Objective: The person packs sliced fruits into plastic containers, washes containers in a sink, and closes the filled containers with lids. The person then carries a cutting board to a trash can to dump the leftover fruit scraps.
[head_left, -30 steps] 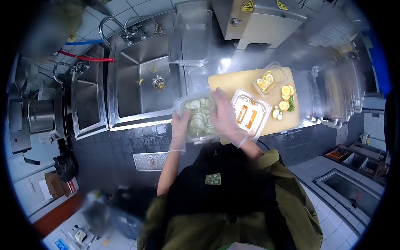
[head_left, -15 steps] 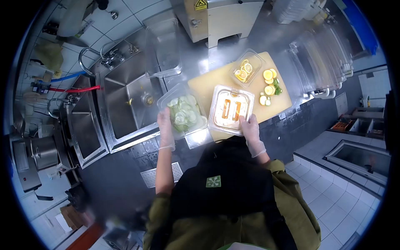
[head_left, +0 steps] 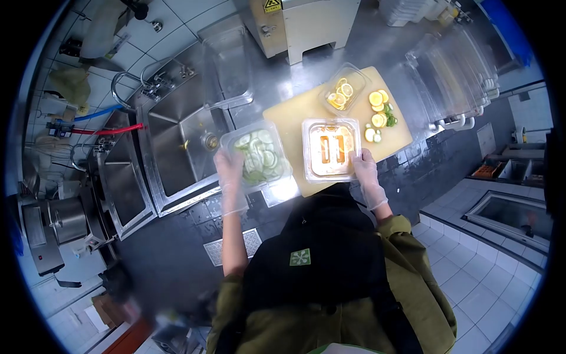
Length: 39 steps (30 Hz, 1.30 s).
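Note:
My left hand (head_left: 229,171), in a clear glove, grips the left rim of a clear plastic container (head_left: 275,176) of pale green round slices; I cannot tell which fruit or vegetable they are. Its fingers are closed over the edge. A second clear container (head_left: 309,171), covered and with orange contents showing through, sits near the front of the yellow cutting board (head_left: 289,109). My gloved right hand (head_left: 367,171) is closed on its lower right edge. Farther back on the board, a smaller clear container (head_left: 328,88) holds lemon slices (head_left: 342,94).
Cut citrus pieces (head_left: 377,99) and small green pieces (head_left: 390,115) lie at the board's right. A steel sink (head_left: 171,141) is on the left, with a large clear tub (head_left: 227,71) behind it. A metal machine (head_left: 318,29) stands at the back; upright clear panels (head_left: 451,76) are at right.
The orange container has shifted slightly right and sits straighter, with my right hand moving along. My left hand now reaches farther over the rim of the green-slice container, which has tipped or turned slightly.

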### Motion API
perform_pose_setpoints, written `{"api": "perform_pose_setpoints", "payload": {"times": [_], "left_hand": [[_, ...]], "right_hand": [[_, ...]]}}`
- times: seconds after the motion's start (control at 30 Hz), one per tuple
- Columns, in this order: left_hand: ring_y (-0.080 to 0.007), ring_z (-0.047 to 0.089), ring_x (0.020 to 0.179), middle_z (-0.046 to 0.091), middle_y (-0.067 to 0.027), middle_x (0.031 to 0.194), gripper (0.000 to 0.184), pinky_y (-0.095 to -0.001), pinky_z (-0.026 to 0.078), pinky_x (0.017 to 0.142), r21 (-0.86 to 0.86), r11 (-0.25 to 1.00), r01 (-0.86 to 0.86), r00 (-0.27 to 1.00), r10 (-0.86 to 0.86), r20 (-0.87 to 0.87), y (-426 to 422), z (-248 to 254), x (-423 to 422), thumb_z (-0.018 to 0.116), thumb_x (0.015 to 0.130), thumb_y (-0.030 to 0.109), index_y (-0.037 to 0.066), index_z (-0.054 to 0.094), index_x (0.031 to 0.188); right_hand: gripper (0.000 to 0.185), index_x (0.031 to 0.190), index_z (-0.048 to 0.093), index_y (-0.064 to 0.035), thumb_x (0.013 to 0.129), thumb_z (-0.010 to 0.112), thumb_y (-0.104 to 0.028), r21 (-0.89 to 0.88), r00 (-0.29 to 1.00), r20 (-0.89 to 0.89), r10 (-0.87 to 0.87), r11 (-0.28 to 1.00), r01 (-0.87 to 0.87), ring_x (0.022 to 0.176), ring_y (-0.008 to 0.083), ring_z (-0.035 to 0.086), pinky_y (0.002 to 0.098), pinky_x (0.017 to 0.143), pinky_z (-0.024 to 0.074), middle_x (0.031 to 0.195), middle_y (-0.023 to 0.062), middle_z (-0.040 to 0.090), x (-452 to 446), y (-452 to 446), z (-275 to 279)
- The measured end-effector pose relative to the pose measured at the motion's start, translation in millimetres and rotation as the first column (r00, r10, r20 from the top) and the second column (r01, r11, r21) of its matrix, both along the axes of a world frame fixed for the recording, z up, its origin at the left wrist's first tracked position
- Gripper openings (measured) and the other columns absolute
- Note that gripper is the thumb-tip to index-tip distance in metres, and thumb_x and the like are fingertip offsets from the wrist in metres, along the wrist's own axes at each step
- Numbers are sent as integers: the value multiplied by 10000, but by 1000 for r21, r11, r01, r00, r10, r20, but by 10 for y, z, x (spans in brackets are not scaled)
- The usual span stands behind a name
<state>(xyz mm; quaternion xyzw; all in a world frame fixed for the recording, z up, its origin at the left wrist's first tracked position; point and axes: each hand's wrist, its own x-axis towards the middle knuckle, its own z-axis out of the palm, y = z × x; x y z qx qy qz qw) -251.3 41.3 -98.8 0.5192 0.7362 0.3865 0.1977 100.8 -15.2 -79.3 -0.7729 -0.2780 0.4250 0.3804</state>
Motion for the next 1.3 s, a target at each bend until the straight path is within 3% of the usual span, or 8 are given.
{"api": "perform_pose_setpoints", "payload": {"times": [0.23, 0.33, 0.6, 0.87, 1.0, 1.13, 1.2, 1.3], "left_hand": [[-134, 586, 717, 623, -33, 800, 163, -251, 417, 670, -86, 992, 97, 740, -14, 673, -31, 540, -80, 610, 871, 209, 105, 486, 853], [-108, 591, 688, 635, -39, 829, 112, -217, 400, 611, -8, 1000, -25, 706, 23, 708, -155, 786, -233, 591, 888, 172, 139, 498, 834], [-124, 606, 684, 640, -67, 839, 155, -216, 439, 593, 136, 948, -288, 585, 62, 809, -452, 802, -831, 638, 868, 190, 138, 495, 898], [-122, 608, 666, 642, -54, 838, 170, -214, 445, 609, 52, 949, -311, 571, 143, 808, -594, 586, -756, 651, 861, 201, 157, 486, 859], [-130, 598, 764, 616, -66, 884, 147, -239, 465, 693, 124, 942, -310, 604, 94, 792, -508, 717, -625, 622, 874, 153, 133, 476, 873], [-136, 570, 871, 584, -74, 917, 116, -285, 461, 824, 393, 880, -267, 778, -44, 626, -386, 1084, -287, 556, 883, 48, 100, 453, 874], [-173, 568, 914, 587, -82, 949, 145, -352, 441, 898, 423, 885, -193, 897, -15, 442, -422, 1454, 13, 521, 845, -43, 77, 442, 864], [-233, 565, 944, 587, -94, 1005, 176, -401, 436, 890, 489, 557, 671, 740, -463, -488, -415, 1481, -72, 580, 740, -61, 54, 462, 802]], "right_hand": [[242, 1037, 538, 2, 798, 536, -31, 475, 700, 713, 30, 715, -514, 836, 367, 536, 426, 743, 458, 937, 181, 551, -347, -71, 525], [322, 1049, 542, 10, 727, 533, 5, 258, 559, 592, 581, 521, -814, 860, 377, 565, 444, 747, 479, 965, 198, 557, -916, -89, 580], [185, 922, 506, -32, 745, 535, -77, -280, -47, 924, 379, 588, -759, 703, 210, 557, 308, 564, 461, 808, 87, 503, -1604, 112, 84], [261, 888, 499, -36, 748, 630, -213, -88, 174, 891, 419, 536, -840, 726, 267, 556, 365, 612, 460, 820, 116, 509, -1631, 231, -220], [351, 894, 510, -28, 738, 684, -290, 205, 469, 768, 436, 527, -825, 770, 300, 568, 373, 653, 472, 852, 144, 531, -1574, 259, -150], [380, 979, 535, -5, 866, 565, -367, 174, 776, -93, 624, 777, -604, 809, 264, 576, 368, 727, 476, 894, 107, 575, -1411, 217, 324], [437, 1033, 542, 0, 922, 485, -419, 118, 467, -804, 369, 867, -484, 803, 228, 575, 367, 756, 472, 904, 73, 589, -1210, 329, 345], [497, 1027, 547, -22, 931, 429, -496, 238, 227, -924, 306, 929, -284, 827, 202, 552, 349, 773, 462, 913, 83, 593, -1149, 484, 970]]}}
